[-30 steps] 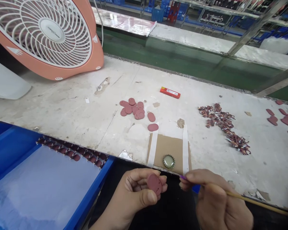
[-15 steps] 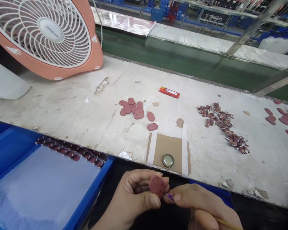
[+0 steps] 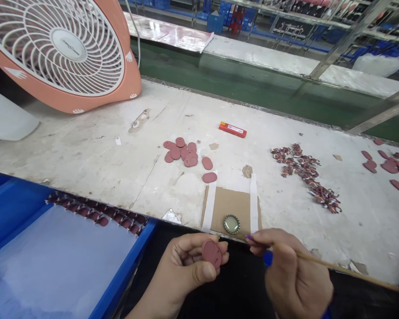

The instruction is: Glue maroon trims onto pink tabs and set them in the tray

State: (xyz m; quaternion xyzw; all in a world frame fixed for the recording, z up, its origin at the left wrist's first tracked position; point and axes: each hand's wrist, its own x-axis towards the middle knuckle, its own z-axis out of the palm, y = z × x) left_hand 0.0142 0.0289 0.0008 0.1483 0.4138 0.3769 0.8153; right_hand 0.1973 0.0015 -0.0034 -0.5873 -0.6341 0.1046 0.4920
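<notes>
Bench front: left hand gripped red tag steady; right hand pinched purple-tipped stick near its tip.

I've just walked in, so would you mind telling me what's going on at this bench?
A person is working with both hands. The left hand holds a reddish oval disc, and the right hand holds a thin wooden stick with a purple tip. That tip is close to a bottle cap on a cardboard square. More discs lie on the bench.
</notes>
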